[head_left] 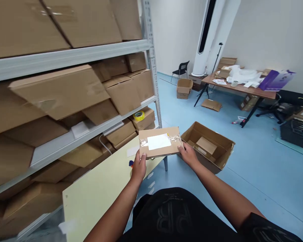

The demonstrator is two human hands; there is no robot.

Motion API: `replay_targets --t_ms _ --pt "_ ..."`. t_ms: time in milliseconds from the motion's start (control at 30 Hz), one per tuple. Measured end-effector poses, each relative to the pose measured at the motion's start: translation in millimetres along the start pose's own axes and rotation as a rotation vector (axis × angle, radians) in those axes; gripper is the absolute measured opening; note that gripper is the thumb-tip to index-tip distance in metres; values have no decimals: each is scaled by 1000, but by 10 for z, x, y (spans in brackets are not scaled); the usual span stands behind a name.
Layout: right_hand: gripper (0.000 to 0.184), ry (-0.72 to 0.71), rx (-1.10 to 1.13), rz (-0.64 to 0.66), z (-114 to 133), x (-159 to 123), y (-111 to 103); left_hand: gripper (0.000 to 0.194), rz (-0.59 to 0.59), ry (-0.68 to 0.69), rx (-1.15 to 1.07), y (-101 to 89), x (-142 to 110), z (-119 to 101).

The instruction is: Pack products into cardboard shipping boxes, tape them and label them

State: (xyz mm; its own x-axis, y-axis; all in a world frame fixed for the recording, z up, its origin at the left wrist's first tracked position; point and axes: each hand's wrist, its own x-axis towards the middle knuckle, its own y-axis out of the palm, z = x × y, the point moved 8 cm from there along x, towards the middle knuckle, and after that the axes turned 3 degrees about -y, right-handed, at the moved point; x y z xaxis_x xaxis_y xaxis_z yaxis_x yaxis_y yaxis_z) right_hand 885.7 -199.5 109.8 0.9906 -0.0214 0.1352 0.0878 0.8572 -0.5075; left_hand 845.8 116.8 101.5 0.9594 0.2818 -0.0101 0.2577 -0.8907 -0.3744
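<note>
Head view, both hands gripping parcel, label seemingly blank

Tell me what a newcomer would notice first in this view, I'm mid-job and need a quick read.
First, the small taped parcel with a white label, held at centre between the left hand and the right hand above a pale yellow table. Next, the metal shelving on the left, crammed with cardboard boxes, a yellow tape roll among them. Just right of the parcel, an open carton sits on the blue floor.
</note>
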Motion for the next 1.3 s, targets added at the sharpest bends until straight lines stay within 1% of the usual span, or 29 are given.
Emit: replay_targets --t_ms 133,267,433,600,700,800,933,1000,1100,1200,1300 --pt "56 99 -12 -97 -404 98 -508 54 132 14 -4 675 297 -346" --pt "57 177 -14 -203 -767 210 -893 53 268 52 1 1360 684 -657" --pt "55 304 -76 -336 -1175 430 -1267 52 435 95 -34 2194 1213 -875" --pt "58 403 -84 -453 -1460 566 -1556 54 608 167 -53 2928 1644 -1026" --pt "59 445 -73 -518 -1590 541 -1724 54 715 207 -73 3345 1775 -1142" --pt "59 511 -81 -555 -1777 483 -1894 53 803 203 -92 3775 1823 -1221" --pt "59 573 -94 -571 -2122 469 -2129 51 857 180 -59 4343 1830 -1236" --pt "59 596 -108 -535 -2337 506 -2231 50 838 162 -39 4579 1842 -1218" --pt "59 641 -147 -437 -2711 588 -2374 49 760 102 -27 4822 1894 -1167" --pt "60 673 -189 -353 -3092 695 -2536 51 693 48 -4 4952 1935 -1101" --pt "61 636 -205 -270 -3378 883 -2668 52 630 19 12 4966 1924 -1021"
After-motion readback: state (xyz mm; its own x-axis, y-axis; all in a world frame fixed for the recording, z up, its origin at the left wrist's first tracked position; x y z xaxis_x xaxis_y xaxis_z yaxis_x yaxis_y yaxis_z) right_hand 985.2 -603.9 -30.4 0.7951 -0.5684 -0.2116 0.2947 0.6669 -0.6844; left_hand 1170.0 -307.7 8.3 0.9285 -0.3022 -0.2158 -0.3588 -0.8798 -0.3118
